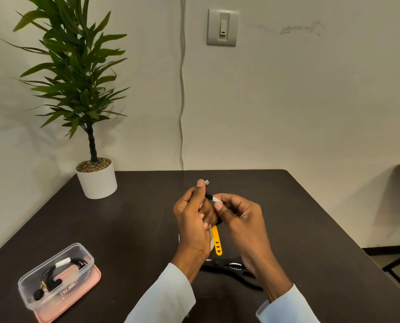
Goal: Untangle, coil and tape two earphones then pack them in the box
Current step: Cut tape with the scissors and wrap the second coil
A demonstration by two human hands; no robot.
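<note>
- Table [136, 229]: dark, against pale wall [310, 101] (switch [222, 27], plant [96, 178] at corner).
- Left hand [192, 224], right hand [238, 217]: both pinch coiled earphone [210, 197] above table; yellow strap [217, 241] hangs.
- Box [54, 276]: front-left, holds other earphone [52, 279].

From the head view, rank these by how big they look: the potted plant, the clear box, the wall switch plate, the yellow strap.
1. potted plant, by far the largest.
2. clear box, though it sits nearest the camera, which inflates it.
3. wall switch plate.
4. yellow strap, smallest; its upper end is hidden behind the left hand.
</note>
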